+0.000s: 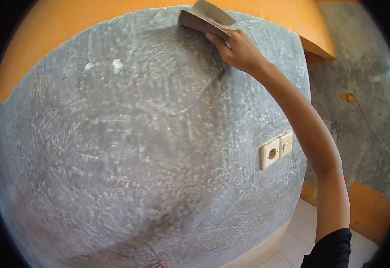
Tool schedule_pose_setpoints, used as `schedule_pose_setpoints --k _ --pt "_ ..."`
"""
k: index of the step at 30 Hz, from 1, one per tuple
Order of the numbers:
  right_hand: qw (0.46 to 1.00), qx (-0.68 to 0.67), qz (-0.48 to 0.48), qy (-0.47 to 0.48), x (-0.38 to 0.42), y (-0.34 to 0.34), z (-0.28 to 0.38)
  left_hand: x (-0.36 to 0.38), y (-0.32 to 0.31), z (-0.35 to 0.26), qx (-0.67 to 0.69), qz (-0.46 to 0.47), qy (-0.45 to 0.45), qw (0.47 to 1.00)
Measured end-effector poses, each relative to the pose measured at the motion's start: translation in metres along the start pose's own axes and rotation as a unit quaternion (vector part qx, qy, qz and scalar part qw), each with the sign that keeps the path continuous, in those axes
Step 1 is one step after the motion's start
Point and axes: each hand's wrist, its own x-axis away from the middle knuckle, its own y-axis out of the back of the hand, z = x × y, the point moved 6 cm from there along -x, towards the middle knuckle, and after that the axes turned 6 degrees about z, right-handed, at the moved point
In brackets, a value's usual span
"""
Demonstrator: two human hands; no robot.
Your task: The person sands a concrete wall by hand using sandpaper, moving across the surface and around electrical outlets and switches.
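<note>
My right hand (233, 44) is raised to the upper part of the grey, rough wall (137, 134). Its fingers are closed around a folded, flat sheet-like piece (203, 24), dark brown in front and lighter grey behind, close to the wall just below the orange band (150, 3). Whether it is sandpaper or a blade cannot be told. Of my left hand (160, 265) only a small bit of fingers shows at the bottom edge, and what it holds, if anything, is hidden.
A socket (270, 153) and a switch (286, 144) sit on the wall's right side, left of my forearm. Two white patches mark the upper left. Behind on the right are another grey wall (364, 134), a hanging cord, and white floor tiles (295, 248).
</note>
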Motion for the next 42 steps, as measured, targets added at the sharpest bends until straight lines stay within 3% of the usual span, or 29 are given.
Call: schedule_pose_setpoints --k 2,3,6,8,10,13,14,16,17,20,22,24,25,26,28,30,32,34,37,40,42 --pt "0.999 0.017 -0.05 0.0 0.024 0.016 -0.037 0.002 -0.006 -0.01 0.041 -0.027 0.028 0.998" --pt "0.993 -0.008 0.009 -0.114 0.036 0.024 -0.06 0.004 -0.012 -0.01 0.063 -0.04 0.044 0.996" --pt "0.999 0.024 0.002 -0.028 0.065 0.038 -0.072 0.004 -0.033 0.002 -0.024 0.021 0.02 0.999" --pt "0.996 0.017 0.06 0.065 0.085 0.039 -0.069 0.011 -0.058 -0.008 -0.043 0.001 -0.004 0.999" --pt "0.999 0.009 0.032 0.029 0.094 0.052 -0.109 0.021 -0.085 -0.016 -0.078 -0.007 -0.03 0.997" --pt "0.99 -0.062 -0.031 -0.124 0.103 0.078 -0.17 0.029 -0.14 -0.008 -0.115 0.0 -0.047 0.992" --pt "0.998 -0.006 -0.048 -0.04 0.108 0.078 -0.166 0.035 -0.159 0.0 -0.117 0.012 -0.032 0.993" --pt "0.997 -0.033 0.034 0.063 0.124 0.074 -0.151 0.044 -0.193 0.001 -0.111 0.02 -0.008 0.994" --pt "0.996 -0.027 0.025 0.083 0.132 0.075 -0.154 0.048 -0.213 -0.005 -0.101 0.018 0.0 0.995" --pt "0.987 -0.081 -0.06 -0.122 0.143 0.098 -0.215 0.055 -0.232 0.001 -0.124 0.02 -0.001 0.992" --pt "0.986 -0.093 -0.034 -0.135 0.142 0.104 -0.22 0.052 -0.237 -0.012 -0.14 0.019 -0.044 0.989" --pt "0.989 -0.093 0.064 -0.091 0.153 0.093 -0.197 0.055 -0.24 -0.036 -0.149 0.012 -0.025 0.989" --pt "0.994 -0.007 -0.007 0.113 0.163 0.091 -0.172 0.057 -0.245 -0.046 -0.15 0.01 -0.015 0.988" --pt "0.994 -0.064 0.005 0.085 0.173 0.089 -0.181 0.058 -0.248 -0.041 -0.161 0.017 -0.011 0.987" --pt "0.988 -0.112 -0.013 -0.106 0.184 0.104 -0.218 0.059 -0.243 -0.024 -0.192 0.035 0.0 0.981" --pt "0.962 -0.082 -0.105 -0.237 0.198 0.131 -0.251 0.05 -0.248 -0.012 -0.204 0.066 -0.003 0.977" --pt "0.979 0.006 -0.137 -0.152 0.22 0.126 -0.252 0.046 -0.252 -0.017 -0.145 0.089 0.043 0.985" --pt "0.993 -0.032 -0.06 -0.096 0.239 0.119 -0.235 0.041 -0.277 -0.047 -0.001 0.105 0.132 0.986" --pt "0.984 -0.078 -0.053 -0.15 0.245 0.126 -0.245 0.022 -0.285 -0.014 -0.144 0.107 0.015 0.984" --pt "0.978 -0.047 -0.111 -0.168 0.213 0.129 -0.264 0.018 -0.304 -0.014 -0.143 0.046 -0.014 0.988" --pt "0.979 -0.037 -0.101 -0.17 0.185 0.126 -0.275 0.019 -0.312 -0.005 -0.182 0.013 0.071 0.981"
